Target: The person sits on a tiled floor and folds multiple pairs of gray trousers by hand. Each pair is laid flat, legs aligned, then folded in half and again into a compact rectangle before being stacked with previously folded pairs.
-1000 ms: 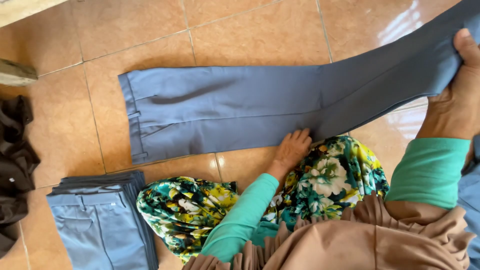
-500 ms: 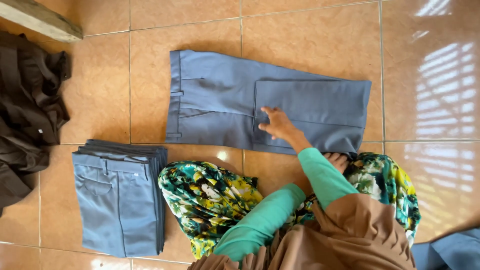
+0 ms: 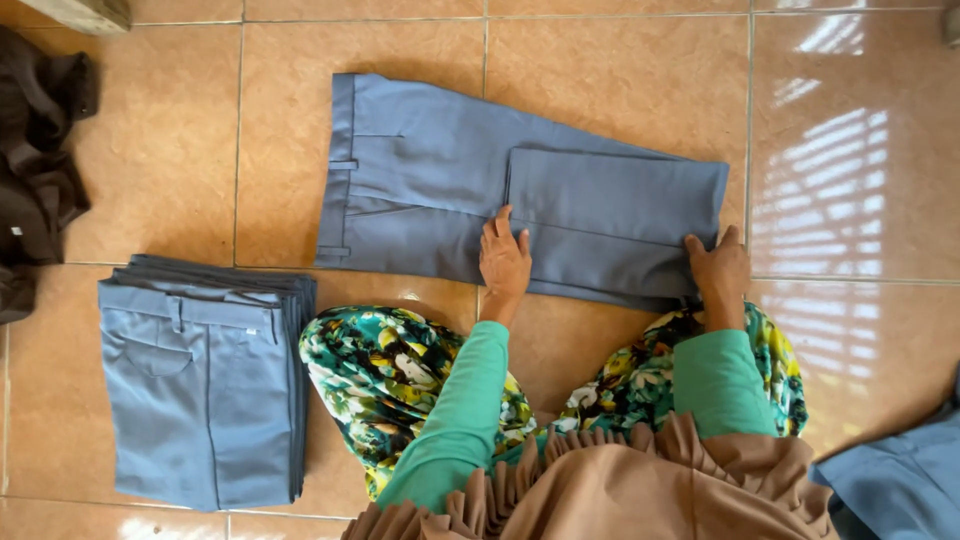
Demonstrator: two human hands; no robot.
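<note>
- Head view shows a pair of blue-grey woven trousers (image 3: 440, 190) lying flat on the tan glazed floor tiles (image 3: 620, 70), waistband to the left, with the leg section folded back over itself into a doubled panel on the right.
- The left hand (image 3: 504, 258) lies open and flat, palm down, at the near left corner of the folded panel; it clamps nothing.
- The right hand (image 3: 718, 268) rests open at the near right corner, where the fold turns, fingertips on the cloth; whether any cloth is pinched underneath cannot be told.
- Judged step: the first lengthwise fold is laid and is being pressed and squared.
- A further fold would call for aligned edges and a firm grip at both corners.
- A stack of folded blue-grey trousers (image 3: 200, 385) sits near the left knee, well apart from the work.
- Dark brown crumpled garments (image 3: 35, 160) lie at the far left.
- More blue cloth (image 3: 900, 480) lies at the lower right.
- The floral-print knees (image 3: 385, 370) lie just beside the near edge and limit room there.
</note>
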